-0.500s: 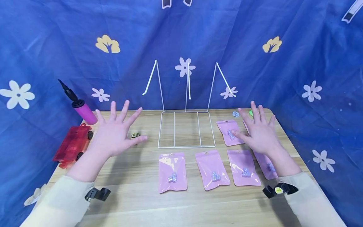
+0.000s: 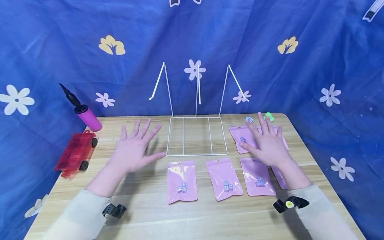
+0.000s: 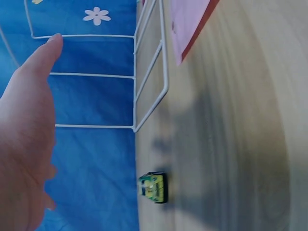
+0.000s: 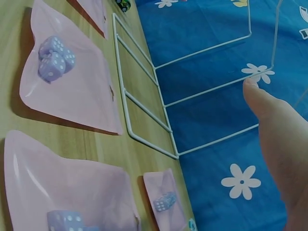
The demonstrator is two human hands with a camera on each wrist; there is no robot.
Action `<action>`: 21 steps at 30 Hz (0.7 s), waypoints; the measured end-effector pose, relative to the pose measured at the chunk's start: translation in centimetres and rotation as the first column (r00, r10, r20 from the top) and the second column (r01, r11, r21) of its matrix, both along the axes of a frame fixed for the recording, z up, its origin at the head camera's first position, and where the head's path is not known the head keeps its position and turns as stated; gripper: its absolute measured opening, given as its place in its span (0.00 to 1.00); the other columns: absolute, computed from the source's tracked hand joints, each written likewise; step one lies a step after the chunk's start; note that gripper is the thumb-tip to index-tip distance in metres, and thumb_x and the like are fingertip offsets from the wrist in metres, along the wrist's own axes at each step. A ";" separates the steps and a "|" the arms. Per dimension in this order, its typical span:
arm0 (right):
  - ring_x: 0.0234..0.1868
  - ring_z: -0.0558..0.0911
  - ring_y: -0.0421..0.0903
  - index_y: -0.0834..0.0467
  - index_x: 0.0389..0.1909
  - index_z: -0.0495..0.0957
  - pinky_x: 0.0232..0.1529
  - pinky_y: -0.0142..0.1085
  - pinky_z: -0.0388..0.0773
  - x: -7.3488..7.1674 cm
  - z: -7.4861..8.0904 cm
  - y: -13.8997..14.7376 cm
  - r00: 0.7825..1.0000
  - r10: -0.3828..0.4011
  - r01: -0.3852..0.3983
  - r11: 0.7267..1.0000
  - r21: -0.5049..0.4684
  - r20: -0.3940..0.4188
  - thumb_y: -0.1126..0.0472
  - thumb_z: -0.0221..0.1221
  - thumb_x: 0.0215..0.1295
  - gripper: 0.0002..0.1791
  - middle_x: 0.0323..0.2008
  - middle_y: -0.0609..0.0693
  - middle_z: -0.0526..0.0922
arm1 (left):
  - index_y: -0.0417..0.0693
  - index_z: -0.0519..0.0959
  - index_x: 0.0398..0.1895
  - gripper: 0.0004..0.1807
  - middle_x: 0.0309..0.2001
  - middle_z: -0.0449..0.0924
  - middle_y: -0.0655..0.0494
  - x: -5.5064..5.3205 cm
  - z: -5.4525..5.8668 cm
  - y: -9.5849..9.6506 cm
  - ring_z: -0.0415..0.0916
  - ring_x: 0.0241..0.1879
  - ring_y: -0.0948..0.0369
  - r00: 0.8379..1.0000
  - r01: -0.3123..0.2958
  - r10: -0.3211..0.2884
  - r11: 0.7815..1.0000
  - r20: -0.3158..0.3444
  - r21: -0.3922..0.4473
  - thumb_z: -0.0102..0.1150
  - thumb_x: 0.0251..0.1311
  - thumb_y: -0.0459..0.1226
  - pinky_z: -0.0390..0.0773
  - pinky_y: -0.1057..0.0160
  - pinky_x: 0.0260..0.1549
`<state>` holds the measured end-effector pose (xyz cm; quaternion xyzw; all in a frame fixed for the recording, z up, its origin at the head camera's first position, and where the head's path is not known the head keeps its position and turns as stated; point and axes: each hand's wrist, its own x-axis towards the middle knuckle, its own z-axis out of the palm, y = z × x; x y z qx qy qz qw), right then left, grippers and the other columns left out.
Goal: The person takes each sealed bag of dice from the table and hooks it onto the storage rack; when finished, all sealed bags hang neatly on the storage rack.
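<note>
My left hand (image 2: 132, 150) is raised over the left half of the table, fingers spread and holding nothing. In the left wrist view a small green-and-yellow toy car (image 3: 155, 187) sits on the wood; the hand hides it in the head view. My right hand (image 2: 271, 146), also spread and holding nothing, overlaps some pink pouches at the right. Several pink pouches with purple dice inside lie flat, among them a front left pouch (image 2: 181, 173), a middle pouch (image 2: 220, 171) and a pouch farther back (image 2: 237, 133). Between the hands stands a white wire rack (image 2: 196, 155) with three upright prongs.
At the far left are a magenta hand pump (image 2: 90, 119) with a black nozzle and a red transparent toy cart (image 2: 73, 155) with black wheels. A blue round token (image 2: 249, 119) and a bright green object (image 2: 269, 116) lie at the back right. A blue curtain (image 2: 144, 33) hangs behind the table.
My left hand has moved right and a little nearer, now covering the toy car in the head view. The right hand has shifted slightly left and nearer, uncovering more of the green object.
</note>
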<state>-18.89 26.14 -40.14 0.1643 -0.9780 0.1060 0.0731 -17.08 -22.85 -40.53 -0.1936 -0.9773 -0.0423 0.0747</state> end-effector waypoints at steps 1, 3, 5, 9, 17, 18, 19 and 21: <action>0.84 0.34 0.63 0.47 0.86 0.54 0.69 0.82 0.31 0.0 -0.1 0.0 1.000 0.000 0.000 1.000 -0.007 0.002 0.25 0.52 0.72 0.50 0.86 0.57 0.32 | 0.72 0.43 0.87 0.57 0.86 0.36 0.51 0.0 -0.2 0.1 0.35 0.82 0.37 1.000 0.002 -0.002 1.000 0.006 0.003 0.55 0.61 0.76 0.28 0.20 0.69; 0.84 0.34 0.63 0.47 0.86 0.54 0.70 0.81 0.31 0.0 -0.3 0.0 1.000 -0.002 0.002 1.000 -0.021 0.005 0.25 0.53 0.72 0.50 0.86 0.57 0.33 | 0.71 0.44 0.87 0.56 0.86 0.38 0.50 -0.1 -0.7 0.3 0.39 0.82 0.37 1.000 0.007 -0.008 1.000 0.019 0.013 0.54 0.62 0.76 0.33 0.20 0.70; 0.84 0.37 0.62 0.46 0.86 0.54 0.72 0.80 0.34 0.0 -0.5 0.1 1.000 -0.004 0.004 0.999 -0.034 -0.004 0.26 0.53 0.71 0.50 0.86 0.58 0.35 | 0.69 0.46 0.88 0.56 0.86 0.42 0.49 -0.2 -1.1 0.5 0.44 0.82 0.37 1.000 0.016 -0.016 1.000 0.023 0.023 0.53 0.63 0.76 0.38 0.21 0.72; 0.84 0.44 0.64 0.47 0.85 0.57 0.74 0.76 0.42 -0.2 -0.8 0.3 0.999 0.011 -0.015 0.997 -0.078 -0.047 0.29 0.56 0.72 0.48 0.85 0.62 0.42 | 0.63 0.53 0.87 0.55 0.84 0.51 0.49 -0.3 -1.8 0.8 0.55 0.79 0.39 0.999 0.041 -0.042 0.998 0.008 0.042 0.48 0.63 0.78 0.46 0.25 0.74; 0.79 0.56 0.72 0.50 0.81 0.65 0.72 0.75 0.55 -0.8 -1.6 0.8 0.999 -0.006 -0.008 0.966 -0.257 -0.051 0.35 0.60 0.74 0.41 0.85 0.60 0.48 | 0.54 0.69 0.80 0.47 0.74 0.72 0.44 -0.8 -2.8 1.6 0.72 0.70 0.41 0.994 0.105 -0.104 0.991 -0.018 0.080 0.55 0.67 0.71 0.62 0.31 0.73; 0.79 0.56 0.72 0.50 0.81 0.66 0.72 0.75 0.56 -0.9 -1.7 0.9 0.999 -0.011 -0.001 0.959 -0.285 -0.042 0.36 0.60 0.74 0.41 0.85 0.59 0.48 | 0.53 0.72 0.78 0.44 0.72 0.74 0.44 -0.9 -3.0 1.6 0.75 0.68 0.40 0.994 0.110 -0.109 0.990 -0.018 0.087 0.57 0.67 0.69 0.65 0.32 0.71; 0.79 0.57 0.72 0.51 0.80 0.67 0.71 0.75 0.57 -1.0 -1.9 1.0 0.999 -0.016 0.004 0.951 -0.310 -0.036 0.36 0.61 0.74 0.40 0.85 0.58 0.49 | 0.53 0.74 0.76 0.42 0.71 0.75 0.44 -1.0 -3.1 1.7 0.76 0.66 0.39 0.993 0.114 -0.113 0.989 -0.017 0.089 0.59 0.68 0.67 0.69 0.32 0.69; 0.79 0.57 0.70 0.53 0.79 0.68 0.70 0.75 0.58 -1.2 -2.1 1.2 1.000 -0.016 0.008 0.930 -0.367 -0.018 0.38 0.62 0.74 0.40 0.84 0.57 0.50 | 0.52 0.77 0.74 0.38 0.70 0.77 0.45 -1.2 -3.6 1.8 0.79 0.63 0.39 0.993 0.120 -0.119 0.989 -0.011 0.090 0.61 0.69 0.64 0.75 0.34 0.64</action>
